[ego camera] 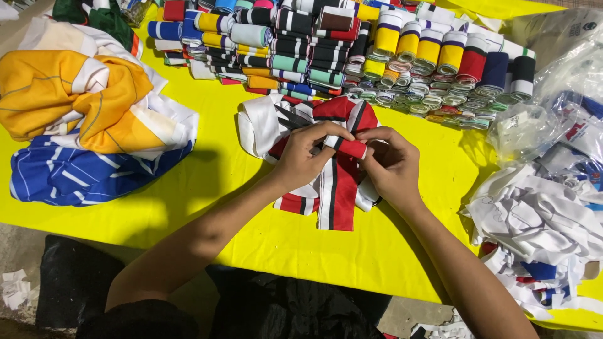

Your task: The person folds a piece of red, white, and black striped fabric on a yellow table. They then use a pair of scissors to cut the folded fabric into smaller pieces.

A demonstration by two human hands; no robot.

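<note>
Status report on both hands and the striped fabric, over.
Left hand and right hand both pinching the red, white and black striped knit fabric strip. Strip lies on yellow table. Rolled striped bands behind, nothing blocking.

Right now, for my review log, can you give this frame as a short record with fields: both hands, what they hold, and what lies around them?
left hand: left hand pinching the red, white and black striped fabric strip
right hand: right hand gripping the same strip's folded end
surface: yellow table cover
behind hands: rows of rolled striped fabric bands, many colours
person's left: orange and white garment pile on top of blue striped cloth
person's right: heap of white fabric scraps; clear plastic bags
</note>
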